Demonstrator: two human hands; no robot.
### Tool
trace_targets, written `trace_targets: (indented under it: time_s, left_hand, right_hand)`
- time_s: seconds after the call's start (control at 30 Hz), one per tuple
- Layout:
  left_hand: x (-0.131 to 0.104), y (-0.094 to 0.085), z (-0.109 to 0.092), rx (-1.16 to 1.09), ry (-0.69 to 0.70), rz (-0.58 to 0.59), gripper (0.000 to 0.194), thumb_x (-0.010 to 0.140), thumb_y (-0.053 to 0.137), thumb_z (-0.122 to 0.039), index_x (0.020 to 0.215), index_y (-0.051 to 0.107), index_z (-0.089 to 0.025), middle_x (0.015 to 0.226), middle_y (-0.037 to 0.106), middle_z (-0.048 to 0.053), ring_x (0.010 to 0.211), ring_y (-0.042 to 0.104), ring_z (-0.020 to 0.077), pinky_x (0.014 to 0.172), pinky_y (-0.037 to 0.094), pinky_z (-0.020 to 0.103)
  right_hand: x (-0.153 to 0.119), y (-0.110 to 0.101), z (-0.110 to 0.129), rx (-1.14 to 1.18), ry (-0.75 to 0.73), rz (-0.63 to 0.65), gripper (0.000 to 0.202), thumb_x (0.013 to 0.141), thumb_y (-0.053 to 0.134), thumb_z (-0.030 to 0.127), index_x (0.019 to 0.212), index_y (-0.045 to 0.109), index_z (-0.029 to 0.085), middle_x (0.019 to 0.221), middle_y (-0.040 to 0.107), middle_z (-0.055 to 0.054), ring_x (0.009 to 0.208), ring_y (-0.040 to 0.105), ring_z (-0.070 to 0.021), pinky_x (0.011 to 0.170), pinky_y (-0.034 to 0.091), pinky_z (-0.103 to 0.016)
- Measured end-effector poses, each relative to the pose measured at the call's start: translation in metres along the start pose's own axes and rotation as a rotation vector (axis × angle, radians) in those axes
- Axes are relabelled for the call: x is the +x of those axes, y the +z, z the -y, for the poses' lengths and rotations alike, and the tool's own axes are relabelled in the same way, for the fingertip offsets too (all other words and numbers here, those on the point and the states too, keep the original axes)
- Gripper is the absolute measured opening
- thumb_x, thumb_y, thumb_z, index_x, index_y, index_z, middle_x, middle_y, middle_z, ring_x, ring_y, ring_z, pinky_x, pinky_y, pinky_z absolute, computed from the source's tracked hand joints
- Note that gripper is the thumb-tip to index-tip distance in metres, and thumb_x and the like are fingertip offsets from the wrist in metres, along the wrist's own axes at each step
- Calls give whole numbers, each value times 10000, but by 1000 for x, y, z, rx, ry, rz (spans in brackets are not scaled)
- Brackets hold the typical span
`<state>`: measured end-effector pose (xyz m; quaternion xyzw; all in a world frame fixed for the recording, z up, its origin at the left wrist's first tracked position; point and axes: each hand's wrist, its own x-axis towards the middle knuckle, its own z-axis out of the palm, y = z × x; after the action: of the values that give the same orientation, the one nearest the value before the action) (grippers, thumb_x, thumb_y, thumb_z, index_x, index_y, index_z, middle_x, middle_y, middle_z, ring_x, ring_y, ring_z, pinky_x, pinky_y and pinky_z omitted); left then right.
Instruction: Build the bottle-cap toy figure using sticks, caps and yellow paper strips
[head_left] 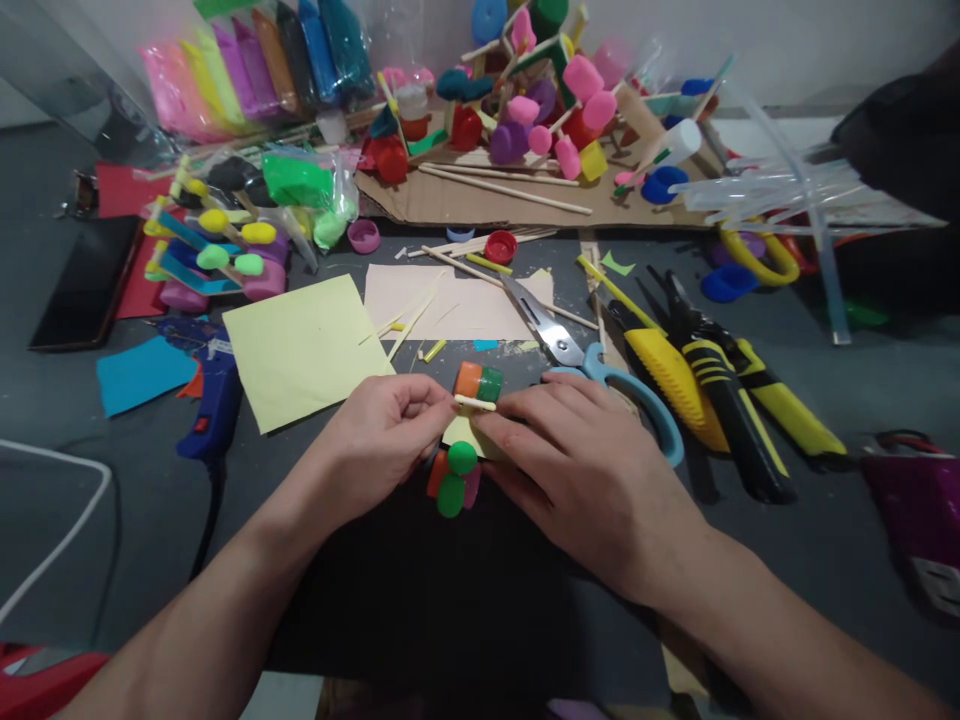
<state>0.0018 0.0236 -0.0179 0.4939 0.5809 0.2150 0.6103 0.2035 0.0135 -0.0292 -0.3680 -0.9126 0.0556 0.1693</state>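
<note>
A small model with a yellow paper piece (466,436) lies on the dark table between the two hands. Its far side has orange and green caps (478,381) with a short pale stick (475,403) just in front of them. On the near side sit green clay balls (457,480) beside orange and pink parts. My left hand (386,425) pinches the left end of the pale stick with thumb and index finger. From the right, my right hand (581,455) rests flat with its fingers stretched against the model and the stick's right end.
Light blue scissors (592,365) lie just beyond my right hand, with a yellow cutter (675,385) and pliers (735,410) farther right. A blue glue gun (210,385) and yellow paper (304,345) are at the left. Clay models and cardboard (487,205) line the back.
</note>
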Motion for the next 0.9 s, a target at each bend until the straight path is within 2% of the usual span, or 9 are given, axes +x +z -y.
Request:
trace_targets:
  time_s: [0.27, 0.4, 0.53, 0.7, 0.9]
  left_hand:
    - [0, 0, 4, 45, -9, -12, 377, 958, 564, -368, 632, 488, -195, 504, 411, -92, 446, 339, 58, 410, 255, 185]
    - [1, 1, 8, 50, 5, -56, 222, 921, 612, -314, 737, 556, -203, 539, 421, -99, 478, 344, 65, 429, 266, 182]
    - [-2, 0, 5, 95, 25, -97, 132, 876, 652, -275, 779, 592, -210, 579, 503, -85, 527, 444, 80, 474, 324, 192]
    - [-9, -4, 0, 179, 45, 2, 148, 880, 620, -252, 744, 650, -200, 605, 644, -29, 571, 573, 123, 534, 384, 232]
    - [-7, -4, 2, 188, 55, -30, 130, 871, 624, -273, 766, 660, -204, 652, 688, 2, 605, 610, 160, 565, 418, 263]
  right_hand:
    - [-2, 0, 1, 36, -4, 36, 203, 972, 561, 206, 1119, 694, 164, 919, 687, -70, 835, 550, -257, 809, 416, -397]
    - [-2, -1, 2, 24, 2, 52, 214, 982, 542, 202, 1124, 697, 169, 902, 673, -72, 836, 547, -259, 802, 419, -398]
    - [-2, 0, 2, 33, 12, 61, 213, 988, 533, 204, 1118, 699, 177, 909, 666, -70, 863, 554, -262, 814, 424, -398]
    - [-2, 0, 1, 43, 7, 78, 214, 1004, 515, 200, 1130, 685, 170, 926, 672, -76, 902, 569, -254, 850, 430, -396]
    - [-3, 0, 2, 53, 13, 95, 184, 1003, 502, 185, 1056, 677, 175, 939, 679, -85, 921, 576, -256, 853, 438, -397]
